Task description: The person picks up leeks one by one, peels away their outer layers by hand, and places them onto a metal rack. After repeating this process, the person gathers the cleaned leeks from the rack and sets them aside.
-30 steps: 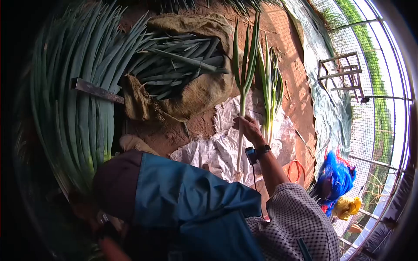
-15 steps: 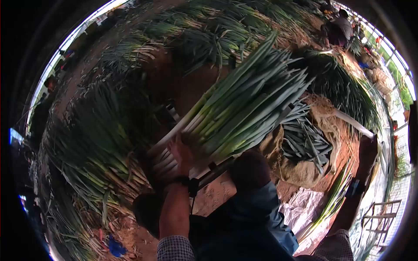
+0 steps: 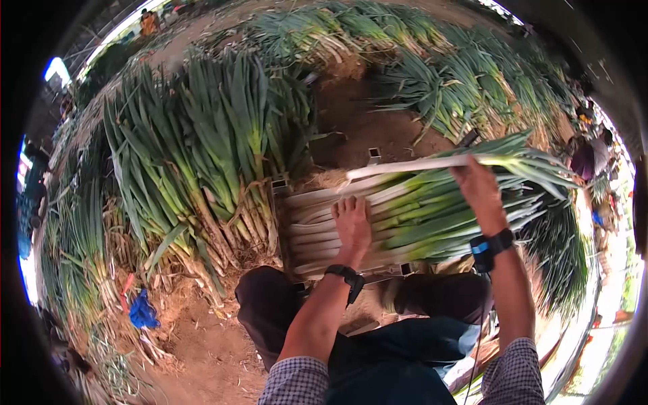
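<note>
A layer of leeks lies side by side across my lap area, white stalks to the left and green leaves to the right. My left hand rests on the white stalks with its fingers stretched out. Over the far side of the layer, my right hand is closed around a single leek. That leek's white end points left and its leaves trail right. A metal frame shows at the left ends of the stalks. My right fingers partly hide the held leek.
A tall pile of untrimmed leeks leans at the left. More leek heaps cover the ground beyond. A blue scrap lies on the soil at lower left. Another person is at the far right.
My right hand has come from the far right to above the leek layer, bringing a leek. My left hand stays on the stalks. The view has turned, showing more of the left pile.
</note>
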Tool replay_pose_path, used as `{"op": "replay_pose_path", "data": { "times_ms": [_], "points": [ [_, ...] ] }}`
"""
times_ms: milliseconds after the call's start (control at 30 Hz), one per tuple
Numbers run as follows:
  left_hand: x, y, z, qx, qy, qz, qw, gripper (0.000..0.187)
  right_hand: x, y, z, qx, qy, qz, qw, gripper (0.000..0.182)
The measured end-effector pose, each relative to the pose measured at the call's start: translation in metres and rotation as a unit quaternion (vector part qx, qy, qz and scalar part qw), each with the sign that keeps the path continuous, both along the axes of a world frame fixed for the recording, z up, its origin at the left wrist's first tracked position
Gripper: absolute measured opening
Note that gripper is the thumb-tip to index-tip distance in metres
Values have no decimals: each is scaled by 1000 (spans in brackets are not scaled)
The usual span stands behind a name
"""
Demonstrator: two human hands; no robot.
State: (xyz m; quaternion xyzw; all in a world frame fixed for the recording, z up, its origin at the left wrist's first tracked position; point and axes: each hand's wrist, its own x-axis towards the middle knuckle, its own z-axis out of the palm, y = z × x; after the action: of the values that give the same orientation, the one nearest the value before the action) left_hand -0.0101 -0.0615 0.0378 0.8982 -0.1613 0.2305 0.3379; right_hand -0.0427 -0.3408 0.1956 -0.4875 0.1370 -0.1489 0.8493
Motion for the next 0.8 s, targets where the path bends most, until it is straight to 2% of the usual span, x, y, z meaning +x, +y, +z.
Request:
{"op": "replay_pose_path", "data": {
  "times_ms": [33,67,200,233,300,333,400,433,467,500,533,600,633,733,800],
  "points": [
    [2,-1,-4,-1,-10,3,1000,17,14,11,-21,35,-2,24,999,14],
    [2,-1,-4,-2,-8,6,1000,17,28,21,-39,48,43,7,998,16],
    [1,-1,-2,-4,-12,26,1000,20,52,83,-75,62,115,4,991,14],
    [1,0,-5,9,8,22,1000,21,45,101,-58,-341,129,115,924,16],
    [1,-2,-7,16,27,12,999,21,33,118,-65,-593,46,226,772,21],
    [1,-1,-7,13,26,11,1000,21,34,115,-88,-490,-38,242,837,24],
    [3,-2,-6,9,16,16,1000,21,28,109,-69,-290,185,246,906,24],
    [2,-2,-6,8,10,21,1000,21,26,109,-57,-174,288,241,910,25],
    [2,-2,-6,9,3,27,1000,21,24,102,-51,-391,224,188,872,27],
    [3,-2,-6,2,19,21,1000,22,18,88,-45,-585,149,126,787,29],
    [3,-2,-5,4,20,24,1000,23,11,75,-40,-747,67,59,659,31],
    [2,-3,-6,11,23,28,999,25,14,57,-14,-842,-70,22,534,37],
    [-1,-2,-7,12,28,25,999,25,17,56,-7,-850,-69,41,521,38],
    [1,-3,-3,7,29,22,999,25,27,31,-28,-891,-63,112,436,34],
    [1,-3,-2,1,34,21,999,25,35,21,-26,-885,-68,155,435,33]
  ]
}}
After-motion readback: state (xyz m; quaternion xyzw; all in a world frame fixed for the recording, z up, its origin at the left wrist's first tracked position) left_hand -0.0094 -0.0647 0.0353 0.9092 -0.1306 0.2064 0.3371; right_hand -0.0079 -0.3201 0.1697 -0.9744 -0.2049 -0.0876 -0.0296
